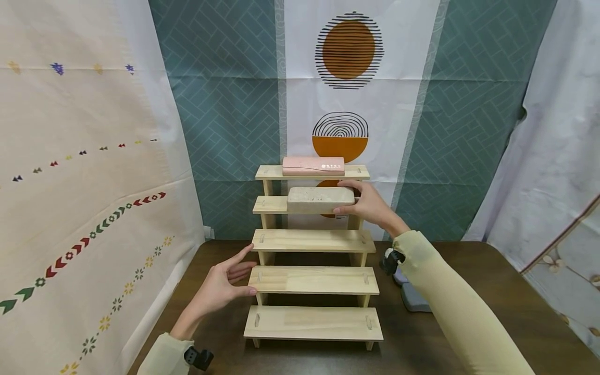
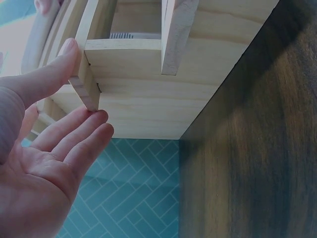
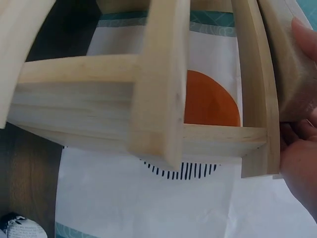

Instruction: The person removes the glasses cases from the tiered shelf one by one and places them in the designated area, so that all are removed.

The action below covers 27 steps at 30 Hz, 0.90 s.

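Here, round-cornered beige case (image 1: 321, 200), wooden stand (image 1: 313, 240)

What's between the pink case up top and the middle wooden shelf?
In the head view, the second shelf from the top, and the beige case the right hand grips there.

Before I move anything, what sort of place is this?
Probably a small curtained-off tabletop workspace: patterned cloths hang on three sides of a dark table, where a stepped wooden shelf stands.
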Motion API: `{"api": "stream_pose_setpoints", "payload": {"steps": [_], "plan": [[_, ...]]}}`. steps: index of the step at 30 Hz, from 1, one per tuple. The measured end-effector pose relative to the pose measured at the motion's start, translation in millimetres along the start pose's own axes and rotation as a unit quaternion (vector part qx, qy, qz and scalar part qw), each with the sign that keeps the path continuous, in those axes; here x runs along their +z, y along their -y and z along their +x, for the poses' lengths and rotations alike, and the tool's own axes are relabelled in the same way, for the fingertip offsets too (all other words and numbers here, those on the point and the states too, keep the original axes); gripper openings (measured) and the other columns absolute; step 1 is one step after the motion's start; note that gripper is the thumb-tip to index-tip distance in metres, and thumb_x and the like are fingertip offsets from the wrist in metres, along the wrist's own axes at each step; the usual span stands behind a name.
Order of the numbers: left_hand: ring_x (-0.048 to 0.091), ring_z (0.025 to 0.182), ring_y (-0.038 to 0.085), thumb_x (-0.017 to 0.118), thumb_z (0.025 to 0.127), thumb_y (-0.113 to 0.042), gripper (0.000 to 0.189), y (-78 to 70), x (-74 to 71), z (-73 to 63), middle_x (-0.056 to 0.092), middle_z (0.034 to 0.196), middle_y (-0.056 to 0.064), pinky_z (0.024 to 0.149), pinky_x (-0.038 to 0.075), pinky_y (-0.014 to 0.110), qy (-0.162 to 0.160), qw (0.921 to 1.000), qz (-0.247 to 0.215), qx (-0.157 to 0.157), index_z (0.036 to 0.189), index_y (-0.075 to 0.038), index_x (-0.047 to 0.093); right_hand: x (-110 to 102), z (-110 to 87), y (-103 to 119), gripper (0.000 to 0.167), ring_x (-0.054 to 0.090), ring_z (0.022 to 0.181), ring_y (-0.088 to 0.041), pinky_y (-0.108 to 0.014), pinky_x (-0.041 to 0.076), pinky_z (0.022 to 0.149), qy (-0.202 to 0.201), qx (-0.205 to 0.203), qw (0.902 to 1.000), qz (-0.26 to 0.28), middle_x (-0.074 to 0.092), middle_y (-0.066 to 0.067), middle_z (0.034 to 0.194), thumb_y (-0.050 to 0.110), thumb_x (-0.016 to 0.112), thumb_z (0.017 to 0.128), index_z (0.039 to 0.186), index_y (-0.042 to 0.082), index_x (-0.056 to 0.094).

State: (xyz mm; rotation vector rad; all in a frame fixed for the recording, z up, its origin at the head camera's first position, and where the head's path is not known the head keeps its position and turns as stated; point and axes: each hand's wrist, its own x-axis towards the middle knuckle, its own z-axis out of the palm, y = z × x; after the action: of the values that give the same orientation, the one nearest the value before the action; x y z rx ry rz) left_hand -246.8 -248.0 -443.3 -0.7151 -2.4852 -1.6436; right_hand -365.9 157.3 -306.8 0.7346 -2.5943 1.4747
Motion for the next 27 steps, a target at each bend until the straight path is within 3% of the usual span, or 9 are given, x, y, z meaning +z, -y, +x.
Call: {"api": "stream_pose_setpoints", "payload": {"steps": [6,12,22,27], "plan": [[0.062,0.130,0.038,0.095,0.077,-0.006,0.104,0.0,-0.1,-0.3,0.065,0.138,0.021,0.104,0.051,0.055,-0.001,1.0000,0.000,0.000,0.165,-0.023,0.040,4,-5.2,0,0.077,0.061,0.121,-0.043,-0.055,0.057,0.096,-0.021,-0.014,0.9995,0.019,0.051,-0.019,0.146,0.016,0.091,0.085,0.151,0.004,0.054],[0.062,0.130,0.038,0.095,0.077,-0.006,0.104,0.0,0.3,0.0,0.065,0.138,0.023,0.104,0.050,0.057,-0.003,1.0000,-0.002,0.000,0.164,-0.023,0.041,6,-11.1,1,0.076,0.059,0.123,-0.041,-0.059,0.052,0.104,-0.042,-0.029,0.9985,0.018,0.050,-0.019,0.149,0.014,0.091,0.084,0.149,0.001,0.055],[0.062,0.130,0.039,0.095,0.077,-0.006,0.104,-0.8,0.7,-0.1,0.064,0.138,0.024,0.104,0.050,0.057,-0.002,1.0000,0.001,0.003,0.165,-0.022,0.040,6,-24.5,2,0.075,0.058,0.125,-0.040,-0.056,0.050,0.105,-0.058,-0.032,0.9963,0.054,0.051,-0.017,0.150,0.011,0.091,0.084,0.149,0.002,0.056],[0.062,0.129,0.039,0.095,0.077,-0.006,0.104,0.0,0.6,-0.5,0.063,0.138,0.029,0.104,0.052,0.053,-0.002,1.0000,0.003,0.002,0.165,-0.022,0.040,6,-32.2,2,0.075,0.057,0.129,-0.035,-0.045,0.053,0.102,-0.062,-0.035,0.9941,0.082,0.054,-0.015,0.148,0.009,0.090,0.084,0.150,0.004,0.055]]}}
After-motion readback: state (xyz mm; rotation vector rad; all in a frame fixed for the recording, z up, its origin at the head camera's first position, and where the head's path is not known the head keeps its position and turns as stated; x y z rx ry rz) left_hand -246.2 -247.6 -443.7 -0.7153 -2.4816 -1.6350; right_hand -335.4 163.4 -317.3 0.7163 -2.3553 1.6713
